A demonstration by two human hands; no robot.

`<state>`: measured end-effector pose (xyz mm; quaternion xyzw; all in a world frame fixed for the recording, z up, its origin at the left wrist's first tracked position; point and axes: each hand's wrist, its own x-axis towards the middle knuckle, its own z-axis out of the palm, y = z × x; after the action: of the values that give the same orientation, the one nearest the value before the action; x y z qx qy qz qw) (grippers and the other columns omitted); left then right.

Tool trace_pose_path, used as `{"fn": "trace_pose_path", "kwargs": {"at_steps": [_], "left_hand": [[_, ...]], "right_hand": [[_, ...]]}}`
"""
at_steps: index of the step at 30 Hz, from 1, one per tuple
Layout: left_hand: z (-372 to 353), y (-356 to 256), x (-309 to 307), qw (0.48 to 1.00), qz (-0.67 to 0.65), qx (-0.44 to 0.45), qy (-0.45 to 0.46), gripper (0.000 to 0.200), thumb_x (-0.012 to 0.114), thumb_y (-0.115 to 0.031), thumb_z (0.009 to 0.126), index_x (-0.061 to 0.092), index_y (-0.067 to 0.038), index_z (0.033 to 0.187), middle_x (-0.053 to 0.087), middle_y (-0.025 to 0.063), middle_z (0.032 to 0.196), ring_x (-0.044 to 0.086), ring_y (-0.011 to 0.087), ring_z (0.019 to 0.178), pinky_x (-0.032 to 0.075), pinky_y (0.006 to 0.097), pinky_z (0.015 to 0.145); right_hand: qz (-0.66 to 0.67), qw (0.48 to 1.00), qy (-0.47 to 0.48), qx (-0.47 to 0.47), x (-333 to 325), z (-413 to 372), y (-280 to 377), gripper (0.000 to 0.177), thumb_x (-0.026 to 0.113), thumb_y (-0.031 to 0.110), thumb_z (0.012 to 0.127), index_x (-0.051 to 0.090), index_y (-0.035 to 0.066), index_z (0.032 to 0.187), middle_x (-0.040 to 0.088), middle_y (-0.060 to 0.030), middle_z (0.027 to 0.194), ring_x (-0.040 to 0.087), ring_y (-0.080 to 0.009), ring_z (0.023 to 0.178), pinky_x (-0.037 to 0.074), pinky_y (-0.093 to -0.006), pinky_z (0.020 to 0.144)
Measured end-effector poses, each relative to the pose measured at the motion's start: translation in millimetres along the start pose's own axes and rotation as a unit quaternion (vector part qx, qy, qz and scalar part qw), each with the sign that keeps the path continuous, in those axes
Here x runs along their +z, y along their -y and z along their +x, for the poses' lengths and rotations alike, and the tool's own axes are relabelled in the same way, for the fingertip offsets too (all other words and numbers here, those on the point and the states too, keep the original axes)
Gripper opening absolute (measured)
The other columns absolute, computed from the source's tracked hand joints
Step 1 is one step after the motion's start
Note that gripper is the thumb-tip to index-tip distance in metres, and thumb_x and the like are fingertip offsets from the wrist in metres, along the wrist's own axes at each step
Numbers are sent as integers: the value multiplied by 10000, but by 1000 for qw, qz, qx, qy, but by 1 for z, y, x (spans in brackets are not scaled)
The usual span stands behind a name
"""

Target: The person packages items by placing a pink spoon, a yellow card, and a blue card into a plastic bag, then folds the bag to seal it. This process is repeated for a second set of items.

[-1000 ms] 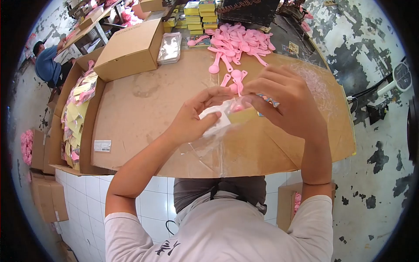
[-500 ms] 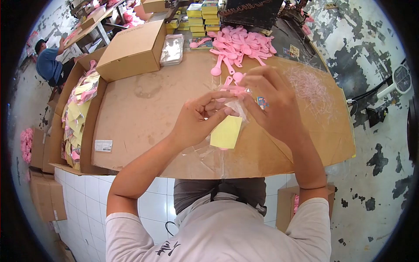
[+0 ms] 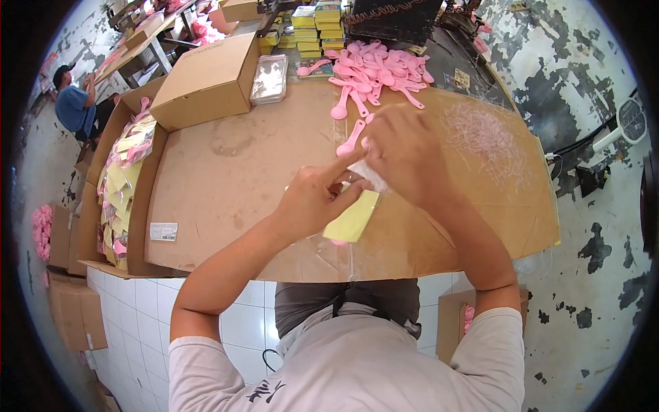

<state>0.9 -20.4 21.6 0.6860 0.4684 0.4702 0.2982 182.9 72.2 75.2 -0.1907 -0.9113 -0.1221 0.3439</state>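
My left hand [image 3: 305, 202] is closed, thumb and fingers pinching a clear plastic packet with a yellow card [image 3: 352, 218] in it. A bit of pink shows under the card's lower edge. The index finger stretches toward the packet's upper end, where white film [image 3: 371, 174] is visible. Right beside that end is my right hand [image 3: 412, 161], its fingers curled and smeared by motion; what they hold, if anything, is hidden. Just beyond the hands a pink spoon [image 3: 352, 137] lies on the cardboard sheet [image 3: 220, 178], in front of a heap of pink spoons [image 3: 381, 69].
At left stands an open box [image 3: 158, 165] of filled packets, beside a closed carton [image 3: 206, 79]. A stack of clear bags [image 3: 269, 79] and piles of yellow cards [image 3: 319, 24] are at the back. Thin plastic strips [image 3: 487, 137] lie at right. A person [image 3: 75, 106] sits far left.
My right hand has shifted slightly left and blurred. The packet has tilted and moved a little down and left with my left hand, and its index finger has straightened.
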Motion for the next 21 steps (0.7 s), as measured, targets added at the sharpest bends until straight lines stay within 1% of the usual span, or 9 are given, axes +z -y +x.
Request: {"fn": "trace_pose_path", "kwargs": {"at_steps": [2, 4, 6, 8, 13, 16, 18, 19, 21], "left_hand": [[1, -5, -4, 997, -57, -41, 19, 401, 676, -51, 979, 594, 40, 1361, 780, 116, 1032, 733, 117, 907, 587, 247, 772], [3, -6, -8, 990, -116, -70, 26, 374, 662, -52, 991, 602, 35, 1349, 772, 125, 1067, 735, 129, 935, 592, 258, 804], [5, 0, -8, 975, -195, -110, 9, 345, 647, -48, 1002, 611, 32, 1335, 763, 131, 1099, 727, 133, 964, 589, 267, 840], [7, 7, -8, 962, -241, -127, -2, 319, 636, -42, 1009, 621, 34, 1318, 757, 134, 1117, 717, 134, 991, 584, 272, 868], [10, 15, -6, 963, -240, -121, -25, 272, 636, -49, 1013, 653, 51, 1266, 756, 126, 1107, 698, 135, 1037, 566, 276, 917], [11, 18, -6, 960, -243, -134, -33, 245, 640, -79, 1018, 681, 54, 1220, 757, 120, 1091, 696, 126, 1006, 558, 268, 899], [13, 19, -9, 966, -205, -158, -14, 244, 642, -108, 1024, 694, 50, 1203, 758, 112, 1079, 689, 113, 970, 551, 259, 872], [12, 20, -10, 967, -187, -174, -3, 246, 643, -122, 1026, 700, 48, 1195, 759, 107, 1073, 686, 106, 952, 548, 255, 859], [11, 21, -8, 968, -195, -156, -4, 253, 647, -148, 1030, 708, 44, 1183, 762, 100, 1054, 680, 93, 912, 544, 246, 825]], "right_hand": [[40, 999, 3, 37, -2, -6, -22, 177, 697, 146, 842, 595, 48, 948, 581, -86, 900, 599, -248, 890, 476, -379, 828], [232, 962, 52, 136, -19, -15, -41, 141, 667, 156, 908, 585, 47, 945, 581, -66, 857, 600, -202, 819, 486, -348, 748], [540, 780, 137, 285, -56, -25, -56, 131, 631, 164, 970, 580, 46, 941, 573, -34, 807, 589, -143, 740, 483, -309, 660], [627, 701, 178, 288, -84, -53, -103, 105, 586, 143, 1005, 594, 42, 974, 560, 4, 784, 567, -78, 697, 468, -250, 611], [576, 712, 86, 393, -92, -130, -220, 151, 574, 72, 960, 619, 25, 1096, 648, -89, 943, 659, -175, 901, 528, -323, 786], [155, 891, 107, 412, -83, -167, -225, 276, 579, 19, 905, 635, 42, 1175, 640, -125, 1109, 620, -258, 1061, 493, -387, 905], [-149, 910, 107, 373, -78, -184, -227, 371, 582, -17, 869, 646, 53, 1227, 635, -150, 1220, 594, -314, 1168, 469, -429, 984], [-296, 886, 105, 341, -78, -189, -227, 419, 584, -35, 851, 651, 59, 1253, 633, -162, 1275, 581, -342, 1222, 457, -451, 1023], [-229, 917, 65, 321, -80, -171, -206, 398, 601, -20, 862, 669, 75, 1243, 652, -155, 1258, 610, -316, 1192, 478, -420, 993]]}}
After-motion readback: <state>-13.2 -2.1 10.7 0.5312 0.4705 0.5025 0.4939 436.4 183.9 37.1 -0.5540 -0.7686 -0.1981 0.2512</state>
